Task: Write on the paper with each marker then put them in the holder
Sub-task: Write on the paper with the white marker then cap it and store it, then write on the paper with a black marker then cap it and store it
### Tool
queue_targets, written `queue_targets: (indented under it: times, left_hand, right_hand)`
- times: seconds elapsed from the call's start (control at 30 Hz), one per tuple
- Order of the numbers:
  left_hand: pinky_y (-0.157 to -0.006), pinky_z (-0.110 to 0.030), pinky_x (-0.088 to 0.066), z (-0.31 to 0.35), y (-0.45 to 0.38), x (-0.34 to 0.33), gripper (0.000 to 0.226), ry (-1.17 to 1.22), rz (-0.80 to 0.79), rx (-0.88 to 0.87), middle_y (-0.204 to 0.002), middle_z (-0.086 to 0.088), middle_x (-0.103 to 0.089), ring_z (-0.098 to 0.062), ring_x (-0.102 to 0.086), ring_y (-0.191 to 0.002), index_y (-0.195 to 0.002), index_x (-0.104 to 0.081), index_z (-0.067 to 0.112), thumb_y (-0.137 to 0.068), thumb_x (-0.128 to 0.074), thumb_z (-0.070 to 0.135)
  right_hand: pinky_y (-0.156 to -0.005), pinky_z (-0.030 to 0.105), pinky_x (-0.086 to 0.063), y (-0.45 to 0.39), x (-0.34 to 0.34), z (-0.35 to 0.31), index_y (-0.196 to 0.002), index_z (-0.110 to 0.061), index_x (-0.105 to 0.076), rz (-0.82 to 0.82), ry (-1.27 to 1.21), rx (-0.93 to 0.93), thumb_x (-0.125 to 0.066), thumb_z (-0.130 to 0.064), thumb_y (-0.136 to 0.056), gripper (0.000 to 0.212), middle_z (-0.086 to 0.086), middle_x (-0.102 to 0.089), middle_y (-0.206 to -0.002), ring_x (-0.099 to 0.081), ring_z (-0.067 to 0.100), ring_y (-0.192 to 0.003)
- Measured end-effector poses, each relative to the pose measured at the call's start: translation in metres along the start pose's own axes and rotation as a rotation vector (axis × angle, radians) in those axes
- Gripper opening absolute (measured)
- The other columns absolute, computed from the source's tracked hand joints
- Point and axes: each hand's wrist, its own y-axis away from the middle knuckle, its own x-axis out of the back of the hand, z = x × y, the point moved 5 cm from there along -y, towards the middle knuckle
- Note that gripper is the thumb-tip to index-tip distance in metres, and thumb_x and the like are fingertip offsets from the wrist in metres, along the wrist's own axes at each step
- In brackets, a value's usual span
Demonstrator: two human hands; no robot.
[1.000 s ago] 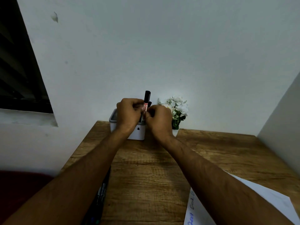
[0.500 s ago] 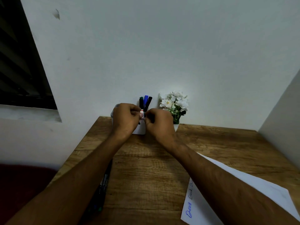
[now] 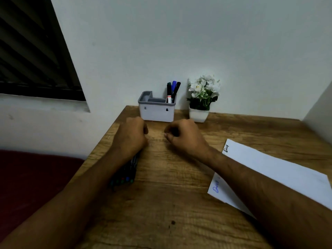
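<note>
A white holder (image 3: 156,112) with a grey rim stands at the back of the wooden desk (image 3: 170,203) against the wall. Three markers (image 3: 172,91) stand upright in its right compartment; the other compartments look empty. My left hand (image 3: 132,135) and my right hand (image 3: 183,136) hover just in front of the holder, both loosely curled with nothing in them. Several dark markers (image 3: 125,174) lie on the desk under my left forearm, partly hidden. The white paper (image 3: 280,175) with blue and black writing lies at the right, partly under my right arm.
A small white pot of white flowers (image 3: 202,97) stands right of the holder. The desk's left edge drops to a dark red surface (image 3: 32,180). A wall closes the back and a panel the far right. A dark window (image 3: 32,51) is at the upper left.
Both hands let go of the red-labelled marker, now standing in the holder, and drew back toward me from the holder. The view tilted down, showing more desk and paper.
</note>
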Motion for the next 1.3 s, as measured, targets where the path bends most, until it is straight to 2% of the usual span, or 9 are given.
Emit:
queue_targets:
  times: [0.17,0.47,0.6,0.7,0.8,0.9,1.03,1.2,1.3]
  left_hand:
    - [-0.079,-0.032,-0.058,0.004,0.01,-0.005,0.026,-0.057,-0.061,0.025,-0.095,-0.002,-0.072,-0.016,-0.066,-0.087,-0.096,-0.076,0.016,-0.073,-0.086,0.017]
    - [-0.08,-0.032,-0.058,0.017,0.007,-0.007,0.013,-0.005,-0.005,0.073,-0.097,-0.005,-0.071,-0.017,-0.065,-0.089,-0.093,-0.077,0.013,-0.08,-0.077,0.009]
    - [-0.08,-0.026,-0.054,0.021,-0.001,-0.01,0.014,0.224,-0.044,0.085,-0.092,0.003,-0.073,-0.009,-0.065,-0.088,-0.085,-0.078,0.02,-0.074,-0.083,0.013]
    - [-0.084,-0.033,-0.058,0.025,-0.005,-0.011,0.016,0.492,-0.085,0.144,-0.087,0.004,-0.074,-0.01,-0.067,-0.088,-0.081,-0.078,0.019,-0.07,-0.085,0.01]
    - [-0.075,-0.033,-0.062,0.029,-0.008,-0.013,0.018,0.806,-0.048,0.235,-0.084,-0.003,-0.073,-0.014,-0.071,-0.081,-0.081,-0.076,0.012,-0.07,-0.082,-0.001]
    - [-0.07,-0.03,-0.062,0.037,-0.011,-0.018,0.018,1.04,0.001,0.296,-0.09,-0.01,-0.074,-0.02,-0.072,-0.085,-0.088,-0.076,0.004,-0.073,-0.078,-0.005]
    - [-0.075,-0.031,-0.062,0.053,-0.01,-0.028,0.019,1.292,0.031,0.375,-0.096,-0.015,-0.073,-0.024,-0.072,-0.089,-0.098,-0.073,-0.004,-0.079,-0.072,-0.007]
    - [-0.065,-0.029,-0.061,0.079,-0.003,-0.051,0.003,1.576,-0.272,0.581,-0.091,-0.015,-0.071,-0.022,-0.07,-0.083,-0.091,-0.066,-0.001,-0.091,-0.063,0.0]
    - [-0.067,-0.029,-0.056,0.089,-0.003,-0.061,0.012,1.592,-0.322,0.633,-0.094,-0.013,-0.067,-0.02,-0.064,-0.085,-0.092,-0.064,0.003,-0.098,-0.053,0.003]
  right_hand:
    - [-0.08,0.022,-0.056,0.011,-0.003,-0.006,-0.102,-0.016,-0.08,-0.021,-0.025,-0.019,-0.071,-0.018,-0.093,0.013,-0.005,-0.078,-0.098,-0.068,0.003,-0.087]
    - [-0.082,0.02,-0.054,0.017,-0.001,-0.003,-0.106,-0.015,-0.079,-0.046,-0.055,-0.075,-0.073,-0.019,-0.093,0.015,-0.003,-0.077,-0.102,-0.066,0.004,-0.091]
    - [-0.074,0.016,-0.049,0.017,0.0,0.001,-0.101,-0.016,-0.081,-0.025,-0.111,-0.1,-0.074,-0.019,-0.092,0.011,-0.004,-0.078,-0.094,-0.067,0.003,-0.085]
    - [-0.073,0.03,-0.061,0.017,-0.003,0.007,-0.096,-0.016,-0.08,-0.03,-0.245,-0.17,-0.073,-0.023,-0.094,0.01,0.0,-0.078,-0.08,-0.074,0.011,-0.072]
    - [-0.068,0.044,-0.066,0.02,-0.005,0.012,-0.098,-0.008,-0.075,-0.077,-0.52,-0.307,-0.072,-0.021,-0.095,0.014,0.012,-0.078,-0.078,-0.077,0.028,-0.067]
    - [-0.061,0.038,-0.064,0.025,-0.002,0.014,-0.1,0.003,-0.072,-0.102,-0.676,-0.403,-0.071,-0.012,-0.096,0.016,0.022,-0.077,-0.081,-0.074,0.031,-0.065]
    - [-0.055,0.03,-0.058,0.03,0.01,0.028,-0.083,-0.007,-0.075,-0.027,-0.718,-0.478,-0.075,-0.013,-0.092,0.011,0.007,-0.074,-0.07,-0.069,0.021,-0.06]
    - [-0.053,0.027,-0.056,0.038,0.029,0.041,-0.087,-0.002,-0.078,0.058,-0.732,-0.525,-0.076,-0.014,-0.092,0.013,0.011,-0.072,-0.068,-0.066,0.018,-0.054]
    - [-0.052,0.027,-0.054,0.045,0.029,0.045,-0.083,0.003,-0.075,0.026,-0.74,-0.561,-0.068,-0.011,-0.097,0.021,0.011,-0.068,-0.061,-0.061,0.018,-0.048]
